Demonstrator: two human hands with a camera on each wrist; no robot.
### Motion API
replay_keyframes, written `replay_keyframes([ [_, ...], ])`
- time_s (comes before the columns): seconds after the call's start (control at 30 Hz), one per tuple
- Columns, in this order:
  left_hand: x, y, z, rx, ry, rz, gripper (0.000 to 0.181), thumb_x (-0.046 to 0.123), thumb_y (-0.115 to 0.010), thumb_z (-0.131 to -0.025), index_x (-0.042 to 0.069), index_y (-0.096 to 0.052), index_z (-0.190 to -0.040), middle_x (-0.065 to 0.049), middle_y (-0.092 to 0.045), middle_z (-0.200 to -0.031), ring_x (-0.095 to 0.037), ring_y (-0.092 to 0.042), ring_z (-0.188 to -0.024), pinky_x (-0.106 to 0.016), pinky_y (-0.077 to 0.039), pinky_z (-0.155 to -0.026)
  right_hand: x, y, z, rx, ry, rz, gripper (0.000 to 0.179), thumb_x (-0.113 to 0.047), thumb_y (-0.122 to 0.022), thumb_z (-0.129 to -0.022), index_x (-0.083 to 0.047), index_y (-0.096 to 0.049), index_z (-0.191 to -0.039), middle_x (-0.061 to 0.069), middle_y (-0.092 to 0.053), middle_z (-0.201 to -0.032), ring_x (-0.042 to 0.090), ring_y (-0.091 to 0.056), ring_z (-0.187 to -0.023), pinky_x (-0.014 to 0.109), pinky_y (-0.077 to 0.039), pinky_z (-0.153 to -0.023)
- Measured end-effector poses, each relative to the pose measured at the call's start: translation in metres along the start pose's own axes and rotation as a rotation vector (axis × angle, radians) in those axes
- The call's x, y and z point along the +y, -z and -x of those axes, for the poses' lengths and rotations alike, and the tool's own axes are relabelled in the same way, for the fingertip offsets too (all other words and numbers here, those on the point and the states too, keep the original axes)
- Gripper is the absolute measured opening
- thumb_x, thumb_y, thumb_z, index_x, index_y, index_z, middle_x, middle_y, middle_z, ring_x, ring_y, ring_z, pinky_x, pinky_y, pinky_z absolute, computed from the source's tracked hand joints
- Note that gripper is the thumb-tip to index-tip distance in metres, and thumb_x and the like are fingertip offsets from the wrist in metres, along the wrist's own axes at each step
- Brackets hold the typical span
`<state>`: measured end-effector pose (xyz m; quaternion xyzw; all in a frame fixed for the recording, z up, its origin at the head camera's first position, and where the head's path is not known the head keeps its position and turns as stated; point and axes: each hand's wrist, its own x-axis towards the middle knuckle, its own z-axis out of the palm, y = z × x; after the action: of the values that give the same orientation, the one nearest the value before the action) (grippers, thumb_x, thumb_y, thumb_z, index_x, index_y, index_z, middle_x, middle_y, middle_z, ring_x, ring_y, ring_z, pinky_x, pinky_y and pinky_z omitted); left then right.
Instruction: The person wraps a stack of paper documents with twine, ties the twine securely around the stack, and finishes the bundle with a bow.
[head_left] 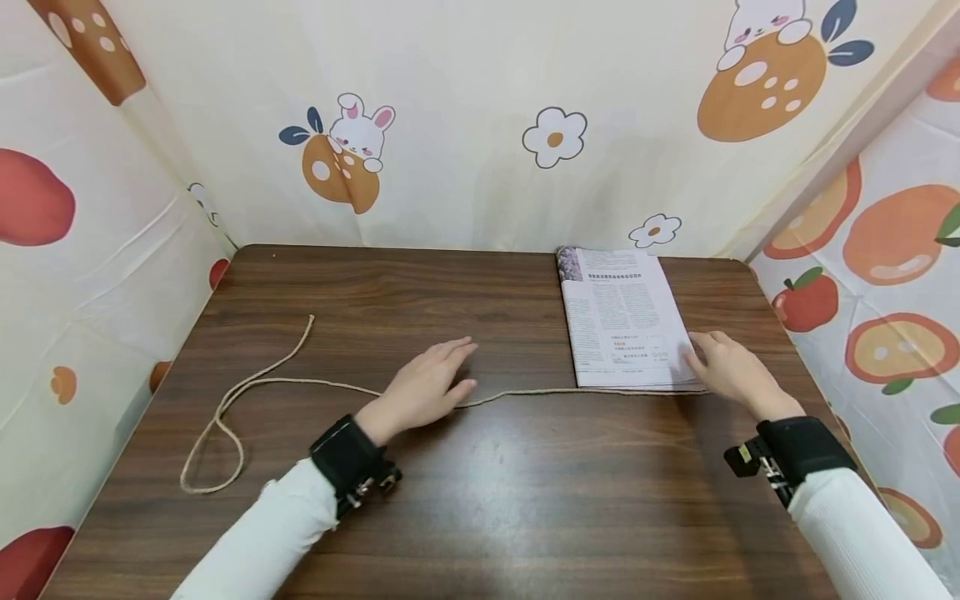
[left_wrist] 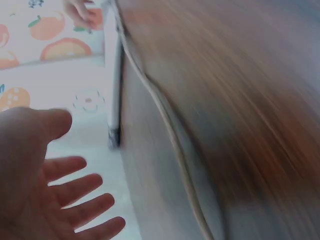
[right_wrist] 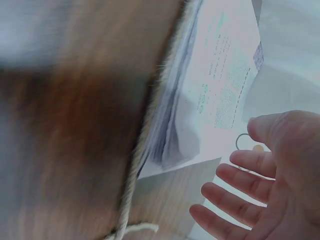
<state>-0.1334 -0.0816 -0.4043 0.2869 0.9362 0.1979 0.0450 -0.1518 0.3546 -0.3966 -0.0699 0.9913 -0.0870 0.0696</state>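
Note:
A thin beige rope (head_left: pixel 300 381) lies across the brown table, looped at the left and running right along the front edge of a magazine (head_left: pixel 622 321). Above the rope's middle is my left hand (head_left: pixel 420 387), fingers extended and the thumb apart. In the left wrist view that hand (left_wrist: pixel 35 175) holds nothing, with the rope (left_wrist: pixel 167 122) beyond it. My right hand (head_left: pixel 731 371) hovers by the magazine's lower right corner. Its fingers are spread in the right wrist view, where the rope (right_wrist: pixel 131 192) passes along the thick layered pages of the magazine (right_wrist: pixel 205 100).
The dark wooden table (head_left: pixel 495 500) meets a cream curtain (head_left: pixel 450 167) with rabbit and flower prints at its back edge. Fruit-printed cloth hangs at the left and right sides. Black camera straps (head_left: pixel 348 454) wrap both wrists.

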Motion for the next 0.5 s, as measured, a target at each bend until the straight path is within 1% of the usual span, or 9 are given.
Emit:
replay_keyframes([
  [0.1, 0.015, -0.006, -0.024, 0.004, 0.038, 0.102, 0.048, 0.03, -0.05, -0.094, 0.009, -0.043, -0.137, -0.009, -0.04, -0.142, -0.025, -0.039, -0.13, -0.042, -0.035, -0.102, 0.0, 0.002, -0.012, -0.019, -0.026, -0.021, 0.049, -0.023, -0.045, -0.094, 0.014, -0.043, -0.126, 0.038, -0.043, -0.12, 0.052, -0.044, -0.108, 0.061, -0.036, -0.088],
  [0.2, 0.027, -0.011, -0.048, -0.018, 0.077, 0.197, 0.046, 0.029, -0.049, -0.094, 0.009, -0.044, -0.135, -0.008, -0.042, -0.14, -0.024, -0.04, -0.129, -0.042, -0.036, -0.101, 0.0, 0.002, -0.021, -0.046, -0.051, -0.029, 0.05, -0.024, -0.044, -0.095, 0.015, -0.043, -0.126, 0.038, -0.042, -0.12, 0.052, -0.044, -0.109, 0.061, -0.035, -0.089],
  [0.33, 0.038, -0.018, -0.076, -0.088, 0.121, 0.298, 0.047, 0.027, -0.048, -0.095, 0.005, -0.043, -0.135, -0.011, -0.043, -0.139, -0.025, -0.04, -0.129, -0.041, -0.034, -0.102, 0.001, 0.002, -0.032, -0.066, -0.069, -0.027, 0.049, -0.022, -0.042, -0.095, 0.016, -0.042, -0.126, 0.038, -0.042, -0.122, 0.051, -0.041, -0.112, 0.061, -0.033, -0.092],
  [0.43, 0.045, -0.023, -0.093, -0.15, 0.159, 0.352, 0.047, 0.026, -0.047, -0.095, 0.004, -0.042, -0.136, -0.013, -0.044, -0.138, -0.027, -0.039, -0.129, -0.04, -0.033, -0.103, 0.003, 0.002, -0.038, -0.076, -0.081, -0.03, 0.048, -0.021, -0.041, -0.094, 0.017, -0.042, -0.125, 0.039, -0.043, -0.121, 0.052, -0.04, -0.113, 0.061, -0.032, -0.093],
  [0.5, 0.049, -0.026, -0.102, -0.179, 0.188, 0.374, 0.047, 0.025, -0.047, -0.095, 0.003, -0.041, -0.136, -0.014, -0.046, -0.136, -0.028, -0.04, -0.128, -0.039, -0.034, -0.103, 0.005, 0.001, -0.042, -0.082, -0.087, -0.028, 0.048, -0.02, -0.04, -0.094, 0.017, -0.043, -0.123, 0.039, -0.044, -0.119, 0.051, -0.041, -0.112, 0.061, -0.032, -0.092],
])
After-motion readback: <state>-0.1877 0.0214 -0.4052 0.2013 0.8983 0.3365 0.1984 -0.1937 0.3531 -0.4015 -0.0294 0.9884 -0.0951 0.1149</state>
